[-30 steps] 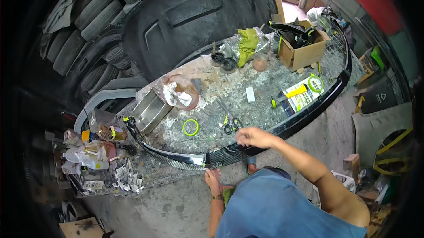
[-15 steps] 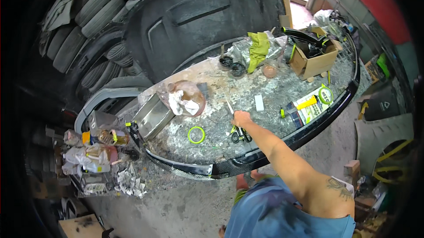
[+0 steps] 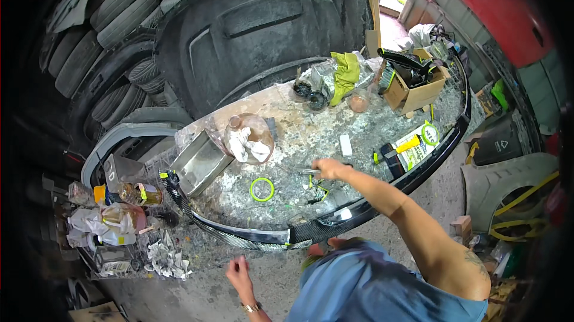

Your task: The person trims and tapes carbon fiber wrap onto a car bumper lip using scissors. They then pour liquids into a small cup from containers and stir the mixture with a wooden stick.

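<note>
My right hand (image 3: 329, 168) is closed around a slim silver tool (image 3: 305, 171) that sticks out to the left, low over the workbench; its exact kind is hidden by the fingers. Just below it on the bench lies a dark item (image 3: 320, 193) with bits of lime-green tape, too blurred to name. A lime-green tape ring (image 3: 262, 189) rests to the left. My left hand (image 3: 239, 272) is in front of the bench over the floor, fingers curled, nothing visible in them. A long black carbon-fibre trim piece (image 3: 239, 229) curves along the bench's front edge.
A white block (image 3: 345, 145) sits beyond my right hand. Farther right are a yellow-handled tool (image 3: 408, 144), a green tape roll (image 3: 430, 134) and a cardboard box (image 3: 412, 96). To the left stand a metal tray (image 3: 200, 163) and white cloths (image 3: 248, 146). Stacked tyres (image 3: 122, 20) fill the back left.
My right hand has swung the silver tool from pointing away to pointing left, a little above the dark item. My left hand has come up into view at the lower edge.
</note>
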Demonstrator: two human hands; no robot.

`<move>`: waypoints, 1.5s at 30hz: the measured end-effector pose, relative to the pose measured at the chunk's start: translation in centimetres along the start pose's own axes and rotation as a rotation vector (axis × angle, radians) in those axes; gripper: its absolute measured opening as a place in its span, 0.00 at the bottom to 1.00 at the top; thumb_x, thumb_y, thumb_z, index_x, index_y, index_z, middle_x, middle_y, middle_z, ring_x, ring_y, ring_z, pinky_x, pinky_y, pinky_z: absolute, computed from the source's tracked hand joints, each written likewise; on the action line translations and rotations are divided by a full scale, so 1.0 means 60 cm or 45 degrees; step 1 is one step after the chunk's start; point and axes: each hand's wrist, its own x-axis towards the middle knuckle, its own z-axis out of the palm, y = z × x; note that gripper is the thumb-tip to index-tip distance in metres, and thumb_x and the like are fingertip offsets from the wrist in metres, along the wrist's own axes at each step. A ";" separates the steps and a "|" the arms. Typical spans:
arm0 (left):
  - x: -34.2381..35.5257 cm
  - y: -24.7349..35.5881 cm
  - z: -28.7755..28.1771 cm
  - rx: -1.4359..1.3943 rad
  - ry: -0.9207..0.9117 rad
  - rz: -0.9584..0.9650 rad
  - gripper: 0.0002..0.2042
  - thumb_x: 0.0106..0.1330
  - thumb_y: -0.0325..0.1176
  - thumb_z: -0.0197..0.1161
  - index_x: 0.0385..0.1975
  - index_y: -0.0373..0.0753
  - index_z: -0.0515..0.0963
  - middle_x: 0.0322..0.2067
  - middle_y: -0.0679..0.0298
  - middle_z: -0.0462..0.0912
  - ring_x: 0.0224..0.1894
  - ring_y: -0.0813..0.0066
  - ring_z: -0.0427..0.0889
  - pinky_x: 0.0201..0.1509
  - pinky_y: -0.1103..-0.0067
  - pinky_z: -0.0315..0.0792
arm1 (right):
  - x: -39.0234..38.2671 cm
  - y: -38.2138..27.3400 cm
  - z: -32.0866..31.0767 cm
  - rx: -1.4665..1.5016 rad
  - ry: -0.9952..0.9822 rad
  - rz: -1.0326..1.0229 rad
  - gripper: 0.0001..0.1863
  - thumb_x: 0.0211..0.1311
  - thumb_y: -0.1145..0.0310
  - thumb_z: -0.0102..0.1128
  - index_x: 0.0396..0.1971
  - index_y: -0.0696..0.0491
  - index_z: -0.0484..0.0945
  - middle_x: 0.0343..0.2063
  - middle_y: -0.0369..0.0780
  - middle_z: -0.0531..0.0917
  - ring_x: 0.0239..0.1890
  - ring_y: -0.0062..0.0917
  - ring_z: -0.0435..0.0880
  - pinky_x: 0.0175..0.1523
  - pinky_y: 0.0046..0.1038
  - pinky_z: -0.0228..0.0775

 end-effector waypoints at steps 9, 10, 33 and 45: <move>0.229 0.096 0.178 0.466 -0.671 0.668 0.11 0.60 0.32 0.64 0.38 0.32 0.78 0.35 0.52 0.81 0.38 0.55 0.82 0.41 0.67 0.74 | -0.035 -0.050 0.038 -0.305 -0.165 -0.002 0.36 0.47 0.60 0.70 0.58 0.47 0.67 0.51 0.47 0.72 0.49 0.44 0.79 0.53 0.41 0.72; 0.239 0.086 0.196 0.647 -0.756 0.690 0.12 0.59 0.32 0.65 0.38 0.32 0.77 0.36 0.52 0.81 0.39 0.54 0.81 0.42 0.65 0.74 | -0.044 -0.047 0.034 -0.361 -0.131 -0.031 0.37 0.45 0.61 0.71 0.58 0.48 0.66 0.49 0.48 0.73 0.49 0.43 0.79 0.51 0.41 0.73; 0.296 0.060 0.286 1.275 -0.776 1.086 0.10 0.52 0.32 0.65 0.32 0.37 0.77 0.33 0.54 0.79 0.40 0.55 0.78 0.45 0.63 0.68 | -0.111 -0.015 -0.113 0.203 0.212 0.126 0.18 0.47 0.66 0.64 0.41 0.54 0.78 0.35 0.48 0.83 0.42 0.43 0.81 0.45 0.40 0.72; -0.024 0.360 0.576 -0.431 -0.734 0.408 0.09 0.70 0.35 0.54 0.41 0.36 0.73 0.32 0.69 0.74 0.34 0.83 0.72 0.40 0.83 0.67 | -0.620 0.348 -0.218 1.009 0.998 0.018 0.14 0.45 0.69 0.64 0.31 0.61 0.74 0.26 0.44 0.79 0.31 0.28 0.78 0.37 0.31 0.70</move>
